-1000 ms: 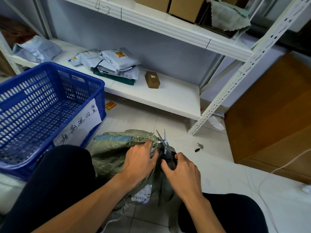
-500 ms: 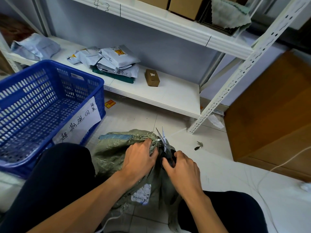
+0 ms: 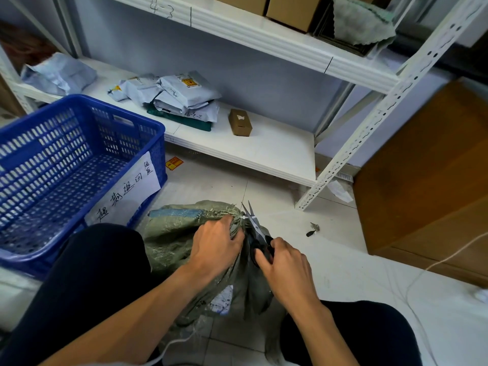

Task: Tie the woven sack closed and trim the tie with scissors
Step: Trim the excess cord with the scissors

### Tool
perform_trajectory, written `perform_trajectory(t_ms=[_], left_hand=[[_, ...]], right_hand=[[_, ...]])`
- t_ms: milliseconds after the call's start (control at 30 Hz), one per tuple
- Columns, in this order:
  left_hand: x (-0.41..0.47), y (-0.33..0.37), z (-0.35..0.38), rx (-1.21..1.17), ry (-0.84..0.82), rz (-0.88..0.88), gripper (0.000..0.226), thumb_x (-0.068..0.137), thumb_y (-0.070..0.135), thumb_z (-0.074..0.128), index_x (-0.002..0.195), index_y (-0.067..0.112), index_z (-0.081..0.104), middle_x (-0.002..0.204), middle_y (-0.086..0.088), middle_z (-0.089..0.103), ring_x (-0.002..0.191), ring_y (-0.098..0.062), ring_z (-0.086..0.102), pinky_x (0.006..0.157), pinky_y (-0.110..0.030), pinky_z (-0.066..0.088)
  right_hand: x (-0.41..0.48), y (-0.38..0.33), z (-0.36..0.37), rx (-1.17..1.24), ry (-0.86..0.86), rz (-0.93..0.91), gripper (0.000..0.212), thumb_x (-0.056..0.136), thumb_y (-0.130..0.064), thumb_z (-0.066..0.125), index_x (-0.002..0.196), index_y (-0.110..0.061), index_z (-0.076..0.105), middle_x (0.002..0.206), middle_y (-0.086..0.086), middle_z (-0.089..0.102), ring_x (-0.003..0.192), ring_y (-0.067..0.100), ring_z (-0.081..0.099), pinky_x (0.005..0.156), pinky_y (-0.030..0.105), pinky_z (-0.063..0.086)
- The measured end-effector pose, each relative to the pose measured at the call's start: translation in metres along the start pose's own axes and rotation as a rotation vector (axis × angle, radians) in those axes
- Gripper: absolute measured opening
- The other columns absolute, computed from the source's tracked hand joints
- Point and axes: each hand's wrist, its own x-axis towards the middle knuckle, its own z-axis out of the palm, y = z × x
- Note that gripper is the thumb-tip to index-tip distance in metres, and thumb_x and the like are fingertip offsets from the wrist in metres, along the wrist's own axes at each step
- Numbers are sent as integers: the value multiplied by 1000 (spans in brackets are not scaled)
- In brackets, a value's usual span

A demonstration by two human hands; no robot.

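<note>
A blue plastic crate (image 3: 79, 165) with slotted walls sits on the pale tiled floor at the left. Beside it, between the person's knees, lies the green woven sack (image 3: 179, 231). The left hand (image 3: 215, 249) is clenched around its gathered, crinkled neck. A thin white tie (image 3: 244, 219) rings that neck. The right hand (image 3: 286, 268) grips black-handled scissors (image 3: 254, 228), their metal blades parted at the tie.

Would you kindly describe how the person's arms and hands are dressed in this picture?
Both forearms are bare, with no sleeves in view. The left hand and right hand wear no gloves; no rings, watch or wristband show. Dark trousers cover the knees on either side.
</note>
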Motion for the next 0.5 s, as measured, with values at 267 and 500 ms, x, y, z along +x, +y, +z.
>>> perform_trajectory(t_ms=[267, 500], left_hand=[[2, -2, -2, -36, -2, -25, 30, 101, 35, 56, 112, 8, 65, 56, 7, 54, 49, -15, 55, 62, -32, 55], [4, -2, -1, -47, 16, -40, 25, 99, 32, 58, 97, 7, 64, 56, 4, 54, 47, -15, 51, 58, -32, 51]], right_hand=[[1, 1, 2, -1, 10, -37, 43, 99, -51, 45, 114, -12, 56, 113, 8, 67, 102, 32, 63, 75, 36, 40], [-2, 2, 1, 39, 17, -63, 40, 100, -49, 45, 114, -13, 55, 111, 6, 67, 101, 28, 64, 72, 32, 35]])
